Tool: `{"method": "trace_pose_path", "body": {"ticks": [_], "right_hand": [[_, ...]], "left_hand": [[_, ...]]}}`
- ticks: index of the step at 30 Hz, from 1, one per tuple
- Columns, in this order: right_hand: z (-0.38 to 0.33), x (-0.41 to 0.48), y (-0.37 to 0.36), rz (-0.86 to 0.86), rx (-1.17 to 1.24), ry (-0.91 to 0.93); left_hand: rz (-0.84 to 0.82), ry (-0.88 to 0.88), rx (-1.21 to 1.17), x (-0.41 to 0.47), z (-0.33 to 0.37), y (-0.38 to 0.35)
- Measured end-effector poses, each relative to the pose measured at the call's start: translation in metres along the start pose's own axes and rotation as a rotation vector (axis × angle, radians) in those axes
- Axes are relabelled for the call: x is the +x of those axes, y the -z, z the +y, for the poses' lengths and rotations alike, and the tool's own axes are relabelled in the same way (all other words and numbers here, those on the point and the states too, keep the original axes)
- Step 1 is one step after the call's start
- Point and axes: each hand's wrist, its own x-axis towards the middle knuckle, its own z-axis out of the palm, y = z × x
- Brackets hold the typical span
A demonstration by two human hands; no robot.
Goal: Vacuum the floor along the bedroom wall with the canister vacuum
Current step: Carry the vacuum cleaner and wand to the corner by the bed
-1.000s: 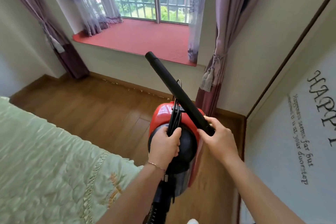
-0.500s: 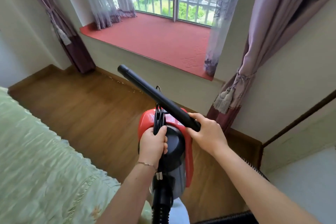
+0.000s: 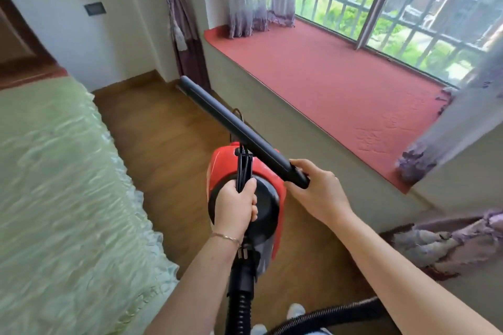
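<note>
I carry a red and black canister vacuum (image 3: 265,171) above the wooden floor (image 3: 163,139). My left hand (image 3: 236,205) grips its top handle together with a bundle of black cord. My right hand (image 3: 315,187) holds the near end of the black wand (image 3: 239,128), which points up and away to the left, its tip in the air near the far corner. A ribbed black hose (image 3: 321,317) loops from the vacuum's rear along the bottom edge. The wall under the window seat (image 3: 313,139) runs along the right of the floor strip.
A bed with a pale green cover (image 3: 60,198) fills the left side. A red cushioned window seat (image 3: 340,76) lies at the right, under barred windows. Purple curtains hang at the far corner (image 3: 185,35) and bunch at the near right (image 3: 449,242). The floor strip between is narrow.
The view has swung left, so the window seat now lies to my right and the bed's far end shows. Both hands keep the same hold on the vacuum and wand.
</note>
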Motion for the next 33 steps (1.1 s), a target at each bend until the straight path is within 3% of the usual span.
{"method": "trace_pose_path", "body": {"ticks": [9,20,33], "right_hand": [[-0.013,0.164,-0.064,-0.225,-0.015,0.128],[-0.066,0.385,-0.104,-0.335,0.01,0.288],[-0.164,0.557,-0.201,-0.386,-0.049,0.396]], "left_hand": [[0.244,0.114,0.004,0.136,0.014,0.015],[0.487,0.11,-0.111,0.315,0.102,0.043],[0.58,0.109,-0.238,0.493,0.147,0.137]]}}
